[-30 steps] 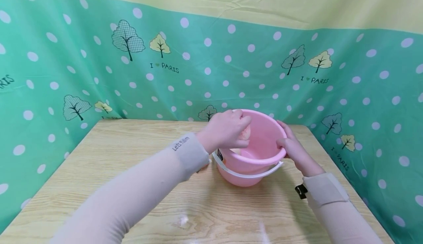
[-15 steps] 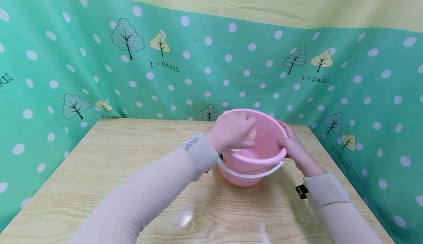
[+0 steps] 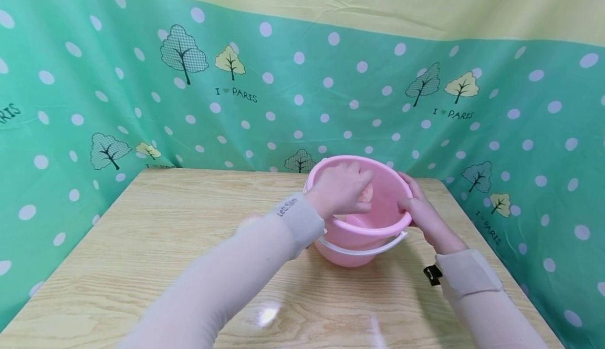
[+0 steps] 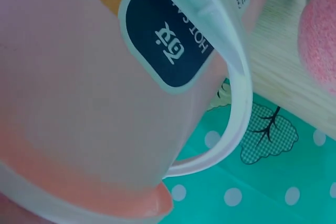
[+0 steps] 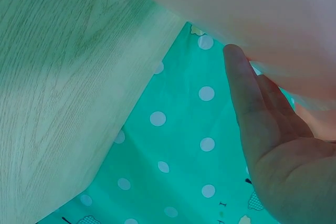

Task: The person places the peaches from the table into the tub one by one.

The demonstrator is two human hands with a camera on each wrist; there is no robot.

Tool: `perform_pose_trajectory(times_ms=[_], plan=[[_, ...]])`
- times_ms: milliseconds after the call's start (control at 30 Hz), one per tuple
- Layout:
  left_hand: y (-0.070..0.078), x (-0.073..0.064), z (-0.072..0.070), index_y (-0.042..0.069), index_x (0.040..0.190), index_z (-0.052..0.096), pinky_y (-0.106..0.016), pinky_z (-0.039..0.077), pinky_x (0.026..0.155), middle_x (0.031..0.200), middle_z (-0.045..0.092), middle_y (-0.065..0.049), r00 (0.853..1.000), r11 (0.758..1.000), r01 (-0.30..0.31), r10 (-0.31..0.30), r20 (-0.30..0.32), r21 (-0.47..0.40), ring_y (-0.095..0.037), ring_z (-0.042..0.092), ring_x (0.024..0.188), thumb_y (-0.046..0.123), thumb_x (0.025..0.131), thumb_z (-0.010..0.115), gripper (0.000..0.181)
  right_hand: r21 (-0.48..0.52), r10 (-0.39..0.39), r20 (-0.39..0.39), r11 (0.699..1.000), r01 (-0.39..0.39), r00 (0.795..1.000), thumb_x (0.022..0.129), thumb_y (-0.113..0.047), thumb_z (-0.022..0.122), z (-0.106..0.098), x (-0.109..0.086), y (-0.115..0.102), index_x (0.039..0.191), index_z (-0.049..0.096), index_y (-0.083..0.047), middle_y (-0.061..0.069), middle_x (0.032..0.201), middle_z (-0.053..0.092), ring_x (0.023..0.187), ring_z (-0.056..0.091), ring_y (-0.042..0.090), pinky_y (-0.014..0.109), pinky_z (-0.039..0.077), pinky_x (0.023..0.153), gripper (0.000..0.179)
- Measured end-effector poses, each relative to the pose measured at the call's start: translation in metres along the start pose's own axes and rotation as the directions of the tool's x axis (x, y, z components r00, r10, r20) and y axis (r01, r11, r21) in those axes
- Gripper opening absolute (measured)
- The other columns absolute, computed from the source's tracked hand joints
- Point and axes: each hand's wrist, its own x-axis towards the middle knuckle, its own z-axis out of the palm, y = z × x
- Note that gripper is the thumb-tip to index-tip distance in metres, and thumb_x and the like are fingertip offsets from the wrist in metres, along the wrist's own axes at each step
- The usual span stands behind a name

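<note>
A pink bucket [image 3: 359,241] stands on the table with its white handle [image 3: 366,250] hanging down in front. My left hand [image 3: 340,191] reaches over the near-left rim into the bucket's mouth, fingers curled round a light pinkish-orange sponge [image 3: 366,193]. Most of that sponge is hidden by the fingers. My right hand [image 3: 418,209] grips the bucket's right rim, thumb inside and fingers along the outer wall. Below my left hand a pale piece [image 3: 341,217] shows inside the bucket. The left wrist view shows the bucket's dark label [image 4: 165,40]; the left hand is mostly out of that view.
A pink, fine-pored oval sponge [image 4: 319,38] lies on the table beside the bucket, mostly behind the left sleeve in the head view. The wooden table [image 3: 189,207] backs onto a green dotted curtain [image 3: 264,128], which also hangs at both sides.
My left hand has moved right and slightly down, deeper into the bucket's mouth, with the sponge in it. The right hand keeps its grip on the rim, and the bucket has barely shifted.
</note>
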Motion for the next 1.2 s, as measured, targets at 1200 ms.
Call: perform_pose_trajectory(times_ms=[1200], plan=[[0.009,0.005,0.007,0.018,0.145,0.043,-0.032,0.055,0.082,0.118,0.060,-0.003,1.000,1.000,0.009,-0.009,0.003,0.016,-0.018,0.060,0.098,0.067,0.091,0.051,0.073,0.017,0.006,0.006,1.000,-0.006,1.000,0.090,-0.003,0.040,0.000,-0.002,-0.002,0.160,-0.001,-0.018,0.029,0.154,0.020,0.077,0.061,0.017,0.030,0.054,0.064,0.083]])
